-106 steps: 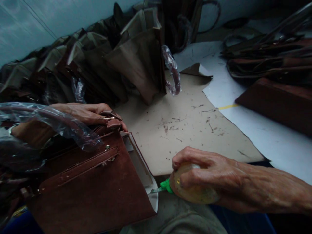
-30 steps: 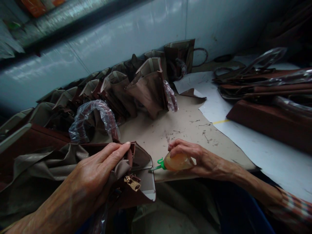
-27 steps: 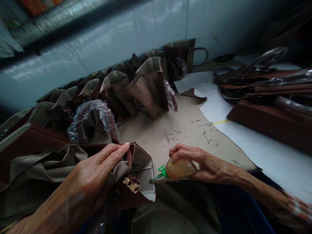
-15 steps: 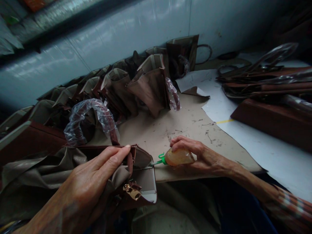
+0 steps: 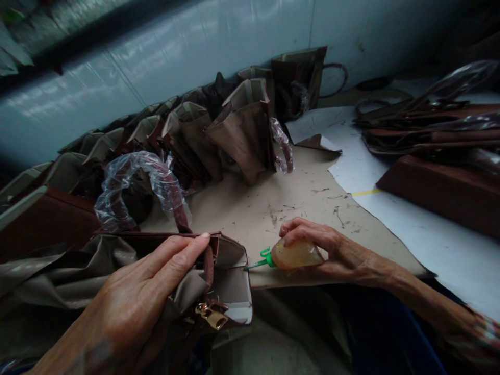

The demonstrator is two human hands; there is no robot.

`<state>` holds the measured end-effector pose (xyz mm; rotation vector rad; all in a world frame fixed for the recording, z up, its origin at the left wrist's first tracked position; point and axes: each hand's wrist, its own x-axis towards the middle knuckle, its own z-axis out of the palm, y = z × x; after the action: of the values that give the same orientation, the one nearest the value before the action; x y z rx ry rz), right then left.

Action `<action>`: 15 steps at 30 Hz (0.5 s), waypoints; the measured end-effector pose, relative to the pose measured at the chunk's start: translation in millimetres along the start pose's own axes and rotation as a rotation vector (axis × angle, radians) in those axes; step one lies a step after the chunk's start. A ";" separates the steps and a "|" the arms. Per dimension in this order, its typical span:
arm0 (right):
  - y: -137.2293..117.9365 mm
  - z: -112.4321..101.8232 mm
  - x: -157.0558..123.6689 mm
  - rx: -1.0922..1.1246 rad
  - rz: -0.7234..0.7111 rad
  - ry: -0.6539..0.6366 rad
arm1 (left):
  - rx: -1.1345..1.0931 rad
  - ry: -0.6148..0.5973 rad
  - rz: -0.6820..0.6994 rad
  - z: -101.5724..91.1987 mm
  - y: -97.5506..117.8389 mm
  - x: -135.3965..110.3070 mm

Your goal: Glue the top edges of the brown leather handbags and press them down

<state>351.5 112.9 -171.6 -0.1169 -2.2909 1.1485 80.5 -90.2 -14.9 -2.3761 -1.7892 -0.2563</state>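
Starting from the left, we are noting a row of open-topped bags [image 5: 244, 138] standing along the far edge of the surface, beside the wall. Near the left of the surface's near edge, we are seeing the handbag [image 5: 234, 286], tilting toward the person, its plastic-wrapped handle [image 5: 117, 174] arching up behind it. The left hand [image 5: 135, 291] is gripping the handbag's upper edge, thumb pressing on the rim, grey lining bunching underneath; a gold zip pull [image 5: 213, 315] is hanging near the open end.

To the right, the right hand [image 5: 336, 250] is closing around a squeeze bottle [image 5: 297, 254] of amber liquid. Its green nozzle [image 5: 258, 264] is pointing at the handbag's open end; contact we are not able to confirm.

On progress, we are judging this end as partway: its panels are standing apart, so joining is remaining undone. Whether liquid is already coating them, we are not telling. Farther right, finished-looking handbags [image 5: 441, 192] are lying stacked toward the surface's right edge, their treatment being unverifiable here.
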 end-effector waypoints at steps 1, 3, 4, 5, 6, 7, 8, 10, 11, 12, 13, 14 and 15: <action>-0.3 -0.4 0.1 -0.009 0.000 0.001 | 0.005 0.011 0.006 0.0 0.4 0.1; -4.3 -1.5 0.2 -0.020 0.009 -0.003 | 0.008 0.010 0.002 0.2 1.4 0.4; -8.0 -2.2 0.2 -0.021 0.017 -0.010 | 0.006 0.006 -0.003 0.4 1.9 0.6; -12.5 -3.0 0.2 -0.019 0.028 -0.020 | 0.001 0.005 -0.009 0.5 2.6 0.8; -17.6 -3.7 0.1 -0.010 0.039 -0.033 | -0.003 0.009 -0.014 0.7 3.2 1.0; -22.8 -4.3 0.0 0.003 0.045 -0.051 | -0.005 0.014 -0.019 0.8 3.7 1.2; -27.5 -4.8 0.0 0.015 0.046 -0.072 | -0.006 0.018 -0.024 0.9 4.0 1.2; -33.9 -5.2 0.3 0.027 0.043 -0.098 | -0.005 0.015 -0.027 1.0 3.8 0.9; -34.8 -5.0 0.7 0.022 0.044 -0.092 | -0.003 0.011 -0.026 0.9 3.6 0.5; -33.8 -4.6 1.4 0.013 0.042 -0.074 | 0.000 0.007 -0.024 0.8 3.3 0.0; -31.3 -3.9 2.3 0.003 0.036 -0.046 | 0.002 0.003 -0.022 0.6 3.2 -0.5; -27.3 -3.0 3.2 -0.005 0.028 -0.020 | 0.003 -0.001 -0.021 0.3 3.3 -0.9; -22.6 -1.8 4.1 -0.010 0.018 -0.002 | 0.004 -0.003 -0.022 0.0 3.7 -1.2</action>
<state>352.8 101.3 -151.8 -0.1402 -2.3024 1.1464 83.7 -92.4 -15.2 -2.3564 -1.8160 -0.2513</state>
